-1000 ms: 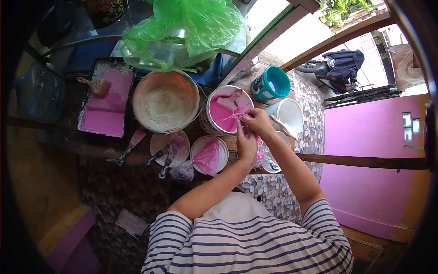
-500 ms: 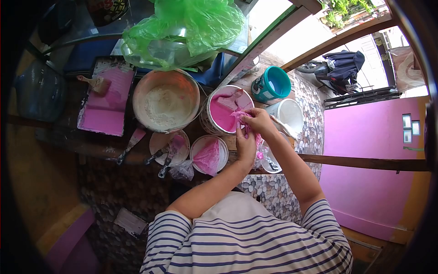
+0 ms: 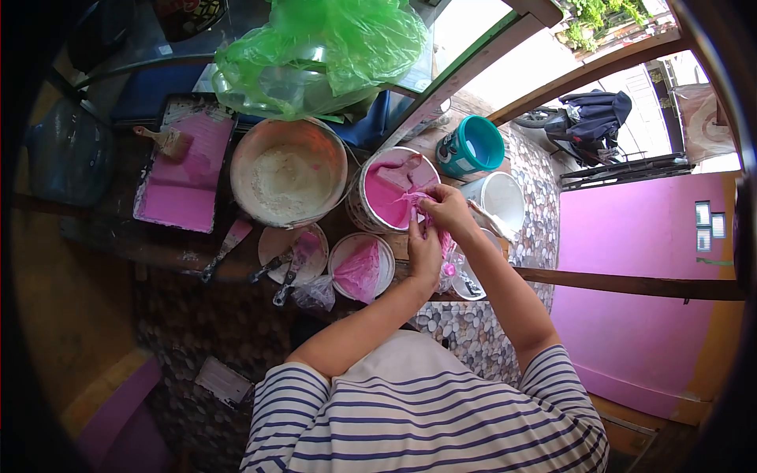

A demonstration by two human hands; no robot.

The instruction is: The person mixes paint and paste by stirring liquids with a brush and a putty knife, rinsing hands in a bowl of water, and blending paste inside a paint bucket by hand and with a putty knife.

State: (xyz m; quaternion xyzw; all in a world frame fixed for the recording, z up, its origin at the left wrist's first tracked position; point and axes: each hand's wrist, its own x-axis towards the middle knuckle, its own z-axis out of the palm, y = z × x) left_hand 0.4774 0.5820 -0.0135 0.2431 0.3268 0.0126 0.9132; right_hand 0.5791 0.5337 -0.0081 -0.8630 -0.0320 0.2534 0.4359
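Observation:
Both my hands pinch a crumpled pink plastic bag [image 3: 415, 197] at the near right rim of a white bucket [image 3: 383, 191] of pink paint. My right hand [image 3: 448, 209] closes on the bag's upper part, and my left hand [image 3: 426, 254] grips it from below. Part of the bag hangs behind my fingers, so its full shape is hidden. A brush or scraper smeared with pink leans inside the bucket. Close to my left hand is a white lid [image 3: 384, 275] with a pink-stained plastic sheet [image 3: 359, 270] on it.
Left of the paint stand a bucket of pale powder [image 3: 288, 173] and a paint tray [image 3: 177, 209] with a brush [image 3: 167, 145]. Putty knives [image 3: 293, 272] lie at the bench edge. Teal [image 3: 481, 143] and white [image 3: 505, 201] buckets stand right; a green bag [image 3: 331, 55] lies behind.
My hands have barely moved; the fingers shift slightly on the pink plastic bag. The camera view has moved a little.

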